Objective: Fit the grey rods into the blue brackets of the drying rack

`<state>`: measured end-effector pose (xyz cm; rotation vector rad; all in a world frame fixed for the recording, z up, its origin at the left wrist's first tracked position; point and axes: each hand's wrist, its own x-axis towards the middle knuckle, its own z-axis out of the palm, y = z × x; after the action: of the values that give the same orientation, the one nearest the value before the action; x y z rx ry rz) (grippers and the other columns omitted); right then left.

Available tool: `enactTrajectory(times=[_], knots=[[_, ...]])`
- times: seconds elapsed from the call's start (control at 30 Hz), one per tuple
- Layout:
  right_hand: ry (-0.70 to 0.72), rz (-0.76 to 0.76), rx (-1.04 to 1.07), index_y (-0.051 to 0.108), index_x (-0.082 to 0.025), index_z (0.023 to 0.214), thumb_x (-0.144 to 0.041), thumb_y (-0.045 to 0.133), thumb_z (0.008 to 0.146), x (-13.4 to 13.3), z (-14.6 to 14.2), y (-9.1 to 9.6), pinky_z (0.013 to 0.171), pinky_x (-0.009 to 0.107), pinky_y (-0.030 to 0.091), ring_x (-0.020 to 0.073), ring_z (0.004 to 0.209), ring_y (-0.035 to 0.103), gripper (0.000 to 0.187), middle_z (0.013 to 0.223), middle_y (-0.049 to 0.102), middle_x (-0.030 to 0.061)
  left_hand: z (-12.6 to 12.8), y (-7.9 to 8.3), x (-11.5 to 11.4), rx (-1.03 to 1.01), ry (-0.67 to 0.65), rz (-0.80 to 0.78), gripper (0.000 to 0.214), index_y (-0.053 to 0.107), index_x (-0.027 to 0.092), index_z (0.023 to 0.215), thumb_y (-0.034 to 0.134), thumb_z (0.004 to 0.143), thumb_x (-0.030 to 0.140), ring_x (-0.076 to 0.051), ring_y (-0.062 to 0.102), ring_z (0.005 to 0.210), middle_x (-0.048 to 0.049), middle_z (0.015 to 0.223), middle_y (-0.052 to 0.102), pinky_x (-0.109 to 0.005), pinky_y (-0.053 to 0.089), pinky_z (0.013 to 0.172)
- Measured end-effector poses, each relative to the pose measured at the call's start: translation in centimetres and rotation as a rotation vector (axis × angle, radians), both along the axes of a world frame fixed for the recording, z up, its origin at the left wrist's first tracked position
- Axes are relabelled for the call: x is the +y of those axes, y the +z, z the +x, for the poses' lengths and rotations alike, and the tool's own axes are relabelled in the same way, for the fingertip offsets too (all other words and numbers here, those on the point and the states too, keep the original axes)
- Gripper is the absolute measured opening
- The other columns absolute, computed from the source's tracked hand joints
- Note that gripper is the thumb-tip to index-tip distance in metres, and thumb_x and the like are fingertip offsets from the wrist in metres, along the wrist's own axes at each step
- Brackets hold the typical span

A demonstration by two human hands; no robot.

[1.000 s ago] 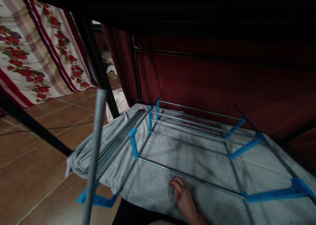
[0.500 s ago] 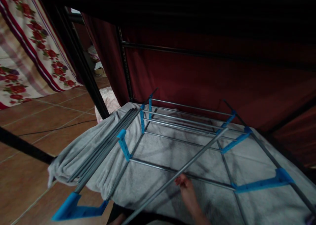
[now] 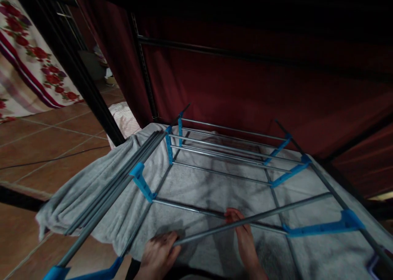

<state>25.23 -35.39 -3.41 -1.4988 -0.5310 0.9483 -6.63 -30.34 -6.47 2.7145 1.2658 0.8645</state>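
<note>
A loose grey metal tube [image 3: 276,211] slants across the front of a rack frame made of metal rods and blue plastic brackets [image 3: 143,184]. At the tube's left end, my left hand [image 3: 158,253] is closed with the end between thumb and fingers. My right hand [image 3: 244,241] holds the tube near its middle, with the tube crossing the palm and the fingers curled beyond it. Those fingertips are close to the front cross rod [image 3: 190,207]; whether they touch it I cannot tell. The tube's far end lies near the right side rail [image 3: 328,181].
A bundle of several loose tubes [image 3: 115,181] lies at the left on the grey blanket [image 3: 202,190]. Black bed-frame posts [image 3: 73,75] and a dark red curtain [image 3: 230,87] surround the space. A cable [image 3: 55,158] crosses the tiled floor.
The loose tube has swung flatter, its far end moving right and down. My left hand has come into view at its near end. The view has shifted slightly.
</note>
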Motion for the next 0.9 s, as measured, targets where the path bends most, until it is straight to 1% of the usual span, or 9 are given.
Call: enactTrajectory(times=[0.13, 0.2, 0.27, 0.37, 0.47, 0.53, 0.67, 0.83, 0.9], knots=[[-0.008, 0.002, 0.003, 0.081, -0.025, 0.099, -0.075, 0.075, 0.078, 0.1, 0.6, 0.3, 0.081, 0.040, 0.057, 0.0268, 0.087, 0.071, 0.054, 0.100, 0.079, 0.0079, 0.3, 0.4, 1.3, 0.021, -0.074, -0.041, 0.033, 0.074, 0.027, 0.098, 0.045, 0.107, 0.038, -0.017, 0.075, 0.066, -0.0001, 0.079, 0.080, -0.026, 0.057, 0.062], [-0.019, 0.003, 0.026, 0.081, -0.026, 0.100, -0.071, 0.076, 0.079, 0.1, 0.8, 0.1, 0.079, 0.038, 0.057, 0.0262, 0.087, 0.070, 0.051, 0.103, 0.079, 0.0081, -0.1, 0.2, 1.6, 0.006, -0.065, -0.040, 0.033, 0.073, 0.027, 0.094, 0.044, 0.107, 0.037, -0.016, 0.074, 0.064, 0.0006, 0.076, 0.078, -0.025, 0.056, 0.062], [-0.045, 0.002, 0.046, 0.081, -0.026, 0.105, -0.066, 0.079, 0.077, 0.0, 1.0, -0.3, 0.076, 0.037, 0.056, 0.0251, 0.084, 0.070, 0.049, 0.101, 0.079, 0.0074, -0.4, -0.2, 1.8, -0.004, -0.024, -0.009, 0.036, 0.072, 0.027, 0.091, 0.041, 0.107, 0.036, -0.016, 0.073, 0.061, 0.0006, 0.072, 0.076, -0.025, 0.056, 0.061], [-0.062, 0.011, 0.030, 0.081, -0.026, 0.106, -0.058, 0.083, 0.075, 0.0, 1.0, -0.5, 0.071, 0.034, 0.053, 0.0215, 0.075, 0.065, 0.045, 0.088, 0.075, 0.0034, -0.7, -1.0, 1.8, -0.006, 0.016, 0.028, 0.036, 0.071, 0.027, 0.093, 0.039, 0.106, 0.034, -0.017, 0.072, 0.059, 0.0002, 0.072, 0.076, -0.026, 0.056, 0.061], [-0.056, 0.004, -0.013, 0.082, -0.025, 0.095, -0.057, 0.083, 0.075, 0.2, 1.0, -0.6, 0.067, 0.032, 0.050, 0.0191, 0.068, 0.060, 0.038, 0.076, 0.070, 0.0011, -0.5, -1.2, 1.9, -0.015, 0.025, 0.045, 0.033, 0.070, 0.026, 0.091, 0.040, 0.105, 0.031, -0.017, 0.070, 0.056, 0.0004, 0.068, 0.074, -0.027, 0.056, 0.059], [-0.062, -0.012, -0.010, 0.081, -0.025, 0.089, -0.059, 0.084, 0.072, 0.3, 1.0, -0.8, 0.065, 0.033, 0.049, 0.0191, 0.065, 0.059, 0.038, 0.073, 0.068, 0.0012, -0.3, -0.9, 2.0, -0.026, 0.011, 0.055, 0.030, 0.069, 0.026, 0.092, 0.041, 0.104, 0.028, -0.018, 0.071, 0.056, 0.0001, 0.068, 0.074, -0.027, 0.056, 0.058], [-0.080, -0.029, 0.019, 0.081, -0.025, 0.088, -0.060, 0.084, 0.069, 0.2, 1.0, -1.3, 0.064, 0.033, 0.049, 0.0205, 0.065, 0.059, 0.040, 0.070, 0.067, 0.0016, 0.1, 0.4, 2.4, -0.020, -0.051, 0.020, 0.021, 0.069, 0.027, 0.096, 0.048, 0.100, 0.022, -0.018, 0.074, 0.061, 0.0002, 0.074, 0.077, -0.026, 0.056, 0.059], [-0.025, -0.004, 0.009, 0.080, -0.026, 0.086, -0.053, 0.083, 0.074, -0.2, 1.2, -1.8, 0.074, 0.036, 0.054, 0.0253, 0.083, 0.067, 0.030, 0.089, 0.076, 0.0062, 0.8, 1.7, 3.0, -0.062, -0.062, 0.088, 0.022, 0.066, 0.026, 0.092, 0.046, 0.102, 0.023, -0.016, 0.072, 0.056, 0.0020, 0.070, 0.076, -0.025, 0.055, 0.056], [-0.006, -0.012, -0.008, 0.080, -0.025, 0.087, -0.052, 0.083, 0.074, -0.3, 1.3, -1.8, 0.077, 0.036, 0.054, 0.0256, 0.085, 0.068, 0.029, 0.092, 0.076, 0.0067, 1.1, 1.9, 3.1, -0.080, -0.068, 0.094, 0.025, 0.066, 0.025, 0.091, 0.044, 0.103, 0.024, -0.015, 0.072, 0.055, 0.0022, 0.070, 0.075, -0.024, 0.055, 0.056]])
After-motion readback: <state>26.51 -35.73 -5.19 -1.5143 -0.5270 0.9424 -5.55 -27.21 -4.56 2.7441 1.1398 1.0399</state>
